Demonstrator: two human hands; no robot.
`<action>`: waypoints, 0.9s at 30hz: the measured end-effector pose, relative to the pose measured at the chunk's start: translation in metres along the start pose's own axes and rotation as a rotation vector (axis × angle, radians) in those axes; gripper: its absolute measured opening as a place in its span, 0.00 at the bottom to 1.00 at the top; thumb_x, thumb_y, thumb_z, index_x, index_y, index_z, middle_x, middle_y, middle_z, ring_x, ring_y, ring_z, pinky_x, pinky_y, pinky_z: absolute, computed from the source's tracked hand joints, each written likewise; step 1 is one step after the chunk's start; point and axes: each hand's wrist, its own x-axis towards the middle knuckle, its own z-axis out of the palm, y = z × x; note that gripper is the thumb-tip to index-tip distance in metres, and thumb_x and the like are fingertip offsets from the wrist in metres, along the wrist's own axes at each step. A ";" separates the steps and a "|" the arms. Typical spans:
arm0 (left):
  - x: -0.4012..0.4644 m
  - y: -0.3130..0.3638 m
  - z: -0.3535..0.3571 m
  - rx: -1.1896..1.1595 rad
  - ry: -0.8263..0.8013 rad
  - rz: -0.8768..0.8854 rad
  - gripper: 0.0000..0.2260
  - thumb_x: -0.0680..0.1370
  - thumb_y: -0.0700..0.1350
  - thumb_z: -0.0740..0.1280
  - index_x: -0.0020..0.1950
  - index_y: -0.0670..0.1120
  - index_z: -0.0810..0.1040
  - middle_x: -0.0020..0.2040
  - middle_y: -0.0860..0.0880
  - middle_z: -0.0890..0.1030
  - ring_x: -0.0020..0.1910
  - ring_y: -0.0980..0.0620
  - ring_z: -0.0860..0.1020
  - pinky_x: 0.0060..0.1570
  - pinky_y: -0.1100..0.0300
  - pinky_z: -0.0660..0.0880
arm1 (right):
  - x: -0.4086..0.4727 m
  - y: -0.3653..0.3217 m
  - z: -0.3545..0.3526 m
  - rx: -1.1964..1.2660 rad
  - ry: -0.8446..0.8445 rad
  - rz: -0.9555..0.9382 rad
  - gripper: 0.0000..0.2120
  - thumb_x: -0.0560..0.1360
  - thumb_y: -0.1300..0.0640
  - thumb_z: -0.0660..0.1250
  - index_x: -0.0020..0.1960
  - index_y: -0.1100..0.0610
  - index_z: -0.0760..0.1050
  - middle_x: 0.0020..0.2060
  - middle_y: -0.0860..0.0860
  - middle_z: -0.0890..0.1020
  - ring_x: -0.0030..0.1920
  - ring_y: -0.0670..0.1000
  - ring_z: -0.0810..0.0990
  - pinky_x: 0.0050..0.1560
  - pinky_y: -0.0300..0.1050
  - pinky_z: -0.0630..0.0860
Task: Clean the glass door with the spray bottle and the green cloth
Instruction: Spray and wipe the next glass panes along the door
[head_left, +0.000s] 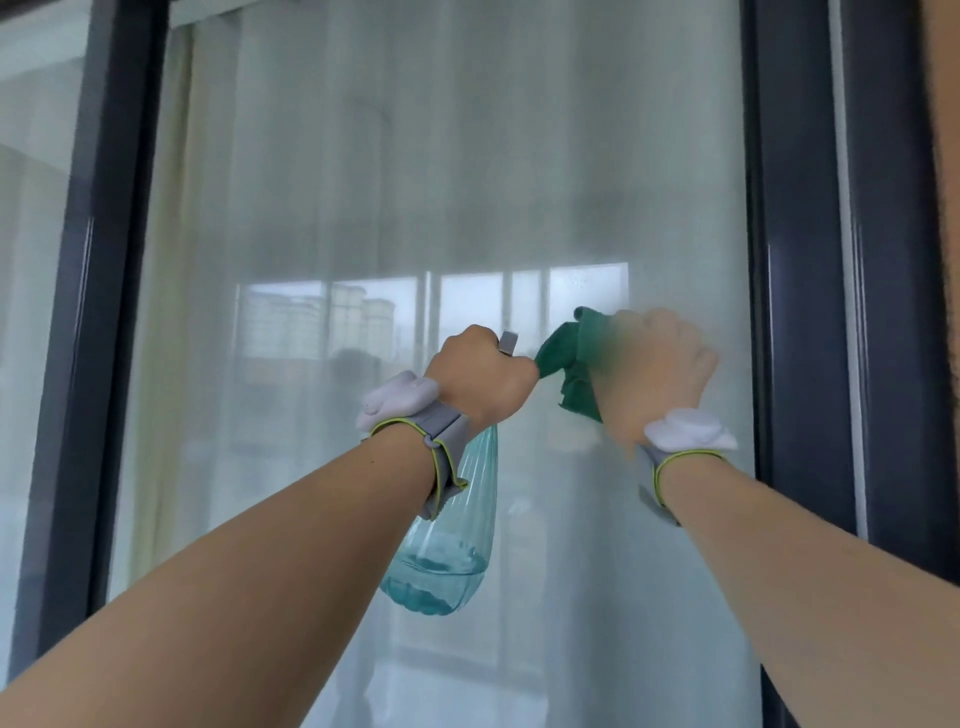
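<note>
Glass door ahead, filling the view, dark frame either side, pale curtain behind the pane. Spray bottle, clear teal, hanging below the left hand, body down and tilted, a little liquid pooled at the bottom, grey nozzle top poking out above the knuckles. Left fingers curled tight round the bottle's neck. Green cloth bunched against the glass, mostly under and left of the right hand. Right hand blurred, seemingly pressing on the cloth; finger pose impossible to tell. Grey wristbands on both wrists.
</note>
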 end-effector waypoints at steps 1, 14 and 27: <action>-0.001 -0.002 0.000 0.016 -0.004 -0.005 0.14 0.75 0.42 0.64 0.35 0.46 0.60 0.34 0.50 0.65 0.31 0.48 0.63 0.33 0.58 0.59 | -0.009 -0.005 -0.001 0.009 -0.009 -0.016 0.17 0.68 0.52 0.68 0.55 0.55 0.73 0.48 0.55 0.73 0.48 0.58 0.70 0.44 0.51 0.62; -0.010 -0.004 -0.008 -0.052 -0.022 -0.009 0.11 0.65 0.46 0.60 0.35 0.46 0.57 0.33 0.50 0.62 0.31 0.48 0.59 0.34 0.58 0.57 | -0.015 -0.012 -0.003 0.000 -0.125 -0.129 0.16 0.68 0.52 0.68 0.54 0.54 0.73 0.47 0.55 0.73 0.46 0.58 0.70 0.43 0.51 0.63; -0.009 0.024 0.023 -0.219 -0.209 0.119 0.12 0.68 0.44 0.62 0.33 0.48 0.57 0.31 0.50 0.61 0.32 0.47 0.58 0.34 0.58 0.56 | -0.095 0.012 -0.022 0.089 -0.319 -0.497 0.25 0.62 0.49 0.72 0.57 0.53 0.74 0.51 0.52 0.75 0.49 0.59 0.73 0.45 0.52 0.67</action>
